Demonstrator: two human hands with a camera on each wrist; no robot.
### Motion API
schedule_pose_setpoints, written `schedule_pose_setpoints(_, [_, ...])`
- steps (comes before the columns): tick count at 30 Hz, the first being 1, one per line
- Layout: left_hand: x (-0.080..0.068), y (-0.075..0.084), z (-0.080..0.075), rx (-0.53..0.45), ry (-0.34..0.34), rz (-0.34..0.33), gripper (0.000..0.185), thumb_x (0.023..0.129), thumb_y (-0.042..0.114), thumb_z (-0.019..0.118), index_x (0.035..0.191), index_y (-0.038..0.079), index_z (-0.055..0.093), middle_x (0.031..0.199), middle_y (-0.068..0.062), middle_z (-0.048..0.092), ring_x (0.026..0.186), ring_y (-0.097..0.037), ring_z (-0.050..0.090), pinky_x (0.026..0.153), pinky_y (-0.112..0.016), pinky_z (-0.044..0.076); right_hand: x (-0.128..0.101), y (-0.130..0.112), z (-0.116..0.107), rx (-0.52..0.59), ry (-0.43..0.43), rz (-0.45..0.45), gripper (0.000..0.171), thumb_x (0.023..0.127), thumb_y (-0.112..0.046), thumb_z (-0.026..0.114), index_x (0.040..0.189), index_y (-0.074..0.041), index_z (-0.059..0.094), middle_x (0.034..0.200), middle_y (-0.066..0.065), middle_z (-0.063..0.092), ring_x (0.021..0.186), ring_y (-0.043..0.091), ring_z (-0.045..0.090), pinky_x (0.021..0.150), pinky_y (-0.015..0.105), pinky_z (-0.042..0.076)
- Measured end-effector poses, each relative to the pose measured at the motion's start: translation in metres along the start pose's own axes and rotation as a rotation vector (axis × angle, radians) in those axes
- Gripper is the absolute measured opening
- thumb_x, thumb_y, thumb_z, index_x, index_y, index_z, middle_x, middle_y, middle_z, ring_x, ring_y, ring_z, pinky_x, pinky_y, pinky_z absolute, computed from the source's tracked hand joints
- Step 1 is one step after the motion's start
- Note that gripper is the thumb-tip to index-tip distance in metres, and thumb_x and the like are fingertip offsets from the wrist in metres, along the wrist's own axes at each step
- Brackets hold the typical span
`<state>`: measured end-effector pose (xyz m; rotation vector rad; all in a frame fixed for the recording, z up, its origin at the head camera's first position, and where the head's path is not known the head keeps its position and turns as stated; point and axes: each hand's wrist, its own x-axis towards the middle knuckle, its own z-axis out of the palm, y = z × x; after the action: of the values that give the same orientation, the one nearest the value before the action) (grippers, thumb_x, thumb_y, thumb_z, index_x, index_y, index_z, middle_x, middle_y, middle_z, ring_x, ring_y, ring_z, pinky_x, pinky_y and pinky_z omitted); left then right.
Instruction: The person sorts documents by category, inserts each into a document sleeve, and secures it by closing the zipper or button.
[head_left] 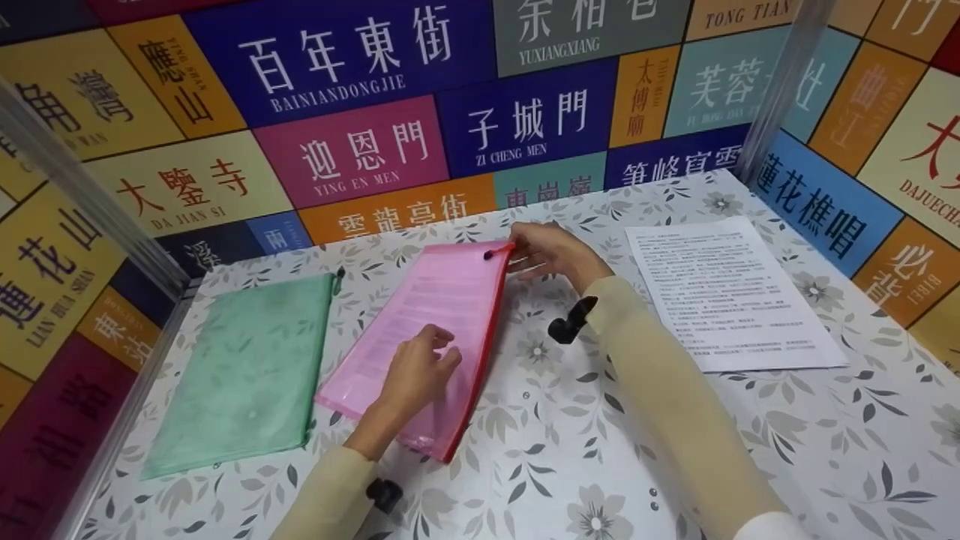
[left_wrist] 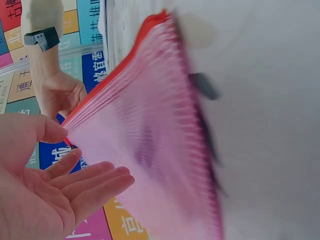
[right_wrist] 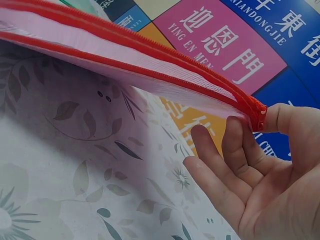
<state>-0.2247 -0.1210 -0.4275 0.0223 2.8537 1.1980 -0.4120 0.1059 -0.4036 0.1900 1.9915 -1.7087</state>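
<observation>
The right hand [head_left: 551,255] has its grip on the far corner of the pink mesh zipper pouch [head_left: 435,322]: thumb and fingers pinch the end of the red zipper [right_wrist: 150,65], lifting that edge off the worktop [head_left: 600,450], as the right wrist view shows. The left hand [head_left: 416,371] lies on the pouch's near half, nearer the person than the right grip, fingers loosely bent and pressing down without closing round anything; the left wrist view shows its palm open against the pink mesh. A printed sheet shows faintly inside the pouch. Left of the left hand, a green mesh pouch [head_left: 247,367] lies flat. Right of the right hand, well apart, rests a printed paper sheet [head_left: 731,292].
</observation>
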Motion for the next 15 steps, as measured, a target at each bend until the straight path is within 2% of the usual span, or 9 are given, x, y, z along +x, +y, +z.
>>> schedule_pose_setpoints(7, [0.03,0.015,0.008,0.007,0.13,0.111,0.024,0.093,0.017,0.063,0.112,0.003,0.069,0.108,-0.017,0.075,0.103,-0.03,0.072,0.092,-0.044,0.055,-0.006,-0.003,0.001,0.005,-0.012,-0.015,0.038,0.091,-0.031,0.054,0.112,-0.004,0.068,0.113,0.012,0.073,0.1,0.026,0.073,0.101,0.047,0.052])
schedule_pose_setpoints(15, [0.067,0.044,0.012,0.036,0.23,0.136,0.023,0.094,0.017,0.063,0.113,0.005,0.068,0.11,-0.013,0.075,0.104,-0.027,0.071,0.092,-0.044,0.054,-0.008,-0.005,-0.001,-0.017,-0.026,-0.004,0.039,0.093,-0.034,0.053,0.118,-0.006,0.067,0.119,0.012,0.071,0.116,0.032,0.068,0.098,0.043,0.054])
